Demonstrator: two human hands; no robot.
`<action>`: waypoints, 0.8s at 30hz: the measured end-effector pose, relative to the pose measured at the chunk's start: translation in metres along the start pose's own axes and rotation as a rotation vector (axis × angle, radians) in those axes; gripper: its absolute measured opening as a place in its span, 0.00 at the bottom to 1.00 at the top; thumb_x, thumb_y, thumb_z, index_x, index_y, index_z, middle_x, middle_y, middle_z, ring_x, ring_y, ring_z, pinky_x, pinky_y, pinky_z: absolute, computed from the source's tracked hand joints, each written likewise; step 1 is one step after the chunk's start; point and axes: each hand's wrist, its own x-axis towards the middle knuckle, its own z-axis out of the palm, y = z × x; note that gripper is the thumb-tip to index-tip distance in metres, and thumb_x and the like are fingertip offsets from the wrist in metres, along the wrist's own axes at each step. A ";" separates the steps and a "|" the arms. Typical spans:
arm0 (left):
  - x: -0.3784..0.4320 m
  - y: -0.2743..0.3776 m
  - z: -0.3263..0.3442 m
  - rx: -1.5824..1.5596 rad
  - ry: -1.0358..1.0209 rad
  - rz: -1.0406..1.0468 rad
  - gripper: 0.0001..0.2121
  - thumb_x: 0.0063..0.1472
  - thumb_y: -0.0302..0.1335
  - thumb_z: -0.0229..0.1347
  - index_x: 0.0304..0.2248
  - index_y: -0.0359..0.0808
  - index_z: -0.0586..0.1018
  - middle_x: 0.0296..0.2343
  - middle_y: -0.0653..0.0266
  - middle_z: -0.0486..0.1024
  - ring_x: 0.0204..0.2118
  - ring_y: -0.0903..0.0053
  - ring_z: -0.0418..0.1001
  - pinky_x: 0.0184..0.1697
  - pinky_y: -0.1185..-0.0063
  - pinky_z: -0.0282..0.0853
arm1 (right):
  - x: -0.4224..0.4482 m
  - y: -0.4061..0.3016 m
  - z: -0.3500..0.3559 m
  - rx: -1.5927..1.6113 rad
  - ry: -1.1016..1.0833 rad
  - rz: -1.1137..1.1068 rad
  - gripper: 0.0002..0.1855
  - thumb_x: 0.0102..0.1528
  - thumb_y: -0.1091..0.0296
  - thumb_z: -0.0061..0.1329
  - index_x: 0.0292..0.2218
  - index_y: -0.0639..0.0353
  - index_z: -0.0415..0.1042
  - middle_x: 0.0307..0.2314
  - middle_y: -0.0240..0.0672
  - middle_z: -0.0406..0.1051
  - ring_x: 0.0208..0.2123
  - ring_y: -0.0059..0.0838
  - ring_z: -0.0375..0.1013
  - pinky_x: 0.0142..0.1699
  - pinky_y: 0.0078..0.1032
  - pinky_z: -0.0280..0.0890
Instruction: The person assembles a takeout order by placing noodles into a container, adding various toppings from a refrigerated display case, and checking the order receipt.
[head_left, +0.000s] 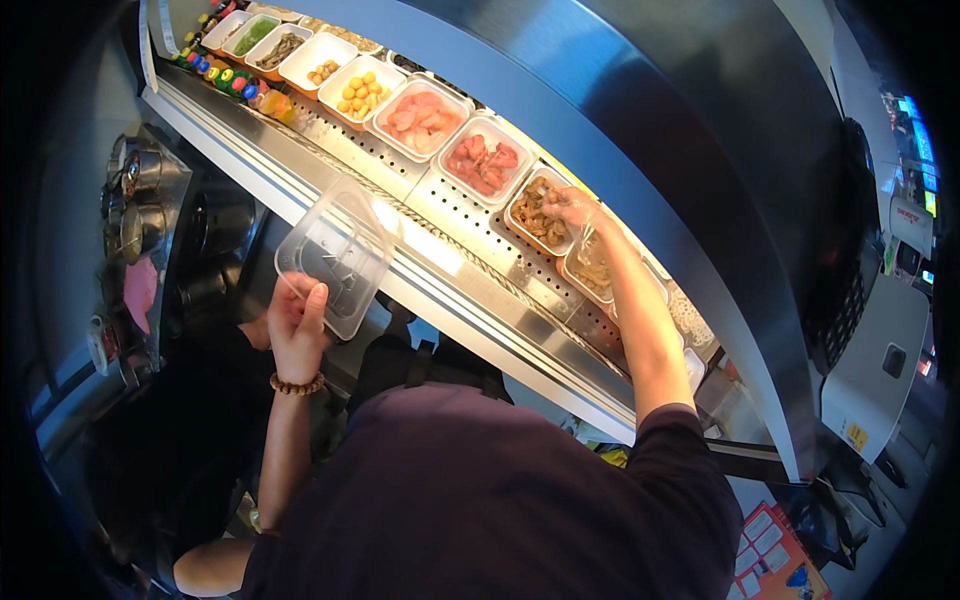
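Note:
My left hand, with a beaded bracelet on the wrist, holds an empty clear plastic container by its near edge, tilted over the front rail of a refrigerated display case. Inside the case, my right hand reaches into a white tub of brown food pieces. Thin clear plastic, seemingly a glove, covers that hand. Its fingertips are among the pieces, and their grip is not clear. Just nearer, partly behind my right forearm, sits a tub of pale food.
Up the row stand tubs of red meat, pale pink slices and yellow balls. Small capped bottles fill the far corner. A curved metal hood overhangs the case. Metal pots and a person in dark clothing are at left.

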 end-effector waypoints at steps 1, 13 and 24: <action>0.000 -0.002 0.000 -0.004 -0.005 0.015 0.03 0.64 0.22 0.53 0.34 0.38 0.70 0.23 0.77 0.67 0.16 0.96 0.54 0.17 0.90 0.48 | 0.002 -0.005 0.000 -0.011 -0.013 -0.020 0.18 0.56 0.53 0.54 0.39 0.59 0.75 0.33 0.35 0.74 0.38 0.28 0.70 0.48 0.30 0.63; -0.010 -0.001 -0.014 -0.014 -0.016 -0.049 0.04 0.65 0.21 0.52 0.36 0.39 0.69 0.22 0.79 0.65 0.17 0.96 0.54 0.17 0.90 0.47 | -0.011 -0.026 0.010 -0.171 0.137 0.368 0.22 0.49 0.62 0.55 0.44 0.64 0.74 0.33 0.48 0.78 0.39 0.42 0.77 0.46 0.34 0.69; -0.018 0.085 -0.012 0.580 -0.233 0.492 0.03 0.58 0.17 0.54 0.28 0.31 0.74 0.30 0.58 0.72 0.27 0.75 0.73 0.27 0.80 0.68 | -0.022 0.003 -0.005 0.025 0.484 0.170 0.13 0.51 0.68 0.53 0.39 0.63 0.74 0.33 0.44 0.72 0.33 0.36 0.70 0.39 0.27 0.67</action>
